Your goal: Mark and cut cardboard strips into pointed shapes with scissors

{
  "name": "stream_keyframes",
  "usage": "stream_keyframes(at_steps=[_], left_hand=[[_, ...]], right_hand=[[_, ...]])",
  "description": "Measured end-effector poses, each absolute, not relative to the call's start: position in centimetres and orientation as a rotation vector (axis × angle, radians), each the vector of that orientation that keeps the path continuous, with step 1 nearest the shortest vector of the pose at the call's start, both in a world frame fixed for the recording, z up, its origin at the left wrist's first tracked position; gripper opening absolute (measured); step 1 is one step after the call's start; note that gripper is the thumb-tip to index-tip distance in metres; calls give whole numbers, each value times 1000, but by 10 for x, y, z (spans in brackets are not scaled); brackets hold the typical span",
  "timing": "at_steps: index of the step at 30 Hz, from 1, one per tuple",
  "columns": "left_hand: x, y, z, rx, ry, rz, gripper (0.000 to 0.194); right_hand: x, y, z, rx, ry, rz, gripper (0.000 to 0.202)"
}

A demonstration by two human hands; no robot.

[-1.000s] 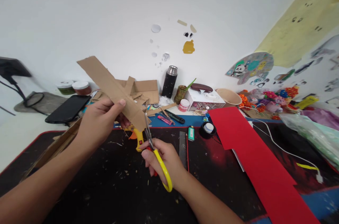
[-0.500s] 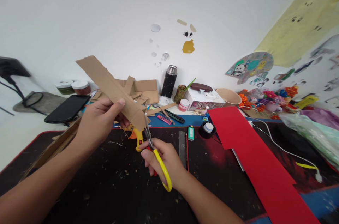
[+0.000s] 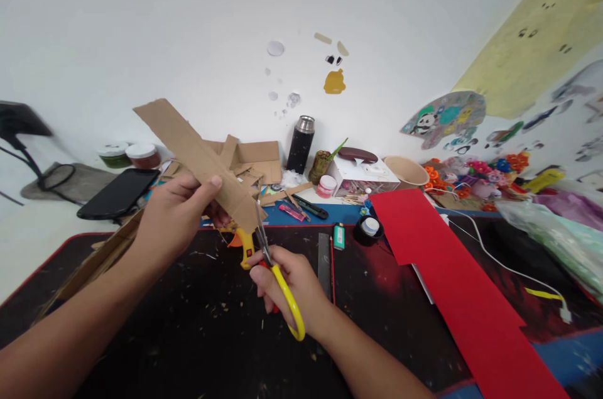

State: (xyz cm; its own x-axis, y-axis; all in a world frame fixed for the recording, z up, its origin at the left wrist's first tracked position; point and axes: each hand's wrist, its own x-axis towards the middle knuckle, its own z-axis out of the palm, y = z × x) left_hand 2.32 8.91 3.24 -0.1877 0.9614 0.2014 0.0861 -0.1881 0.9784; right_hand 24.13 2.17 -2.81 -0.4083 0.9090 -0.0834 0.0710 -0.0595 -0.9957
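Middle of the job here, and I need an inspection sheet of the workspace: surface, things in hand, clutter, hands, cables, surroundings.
Surface: dark mat with red edging, specked with small scraps.
Things in hand: cardboard strip, held up at a slant; scissors, blades at its near end, cut depth hard to tell.
Clutter: ruler beside a red pencil; red sheet on the right; yellow-handled tool partly hidden behind the strip.
Left hand: pinches the strip, thumb on top.
Right hand: grips the scissors' handles.
Cables: white cable beyond the red sheet; black cable at far left.
Surroundings: white wall with stickers; black flask near it.
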Motion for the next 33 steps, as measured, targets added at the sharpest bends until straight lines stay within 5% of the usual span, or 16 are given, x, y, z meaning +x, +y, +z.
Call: stream_keyframes(at_steps=[33], left_hand=[[21,92,27,1297,1278,1520,25]], right_hand=[[241,21,-29,-1037,-1496,1547,39]])
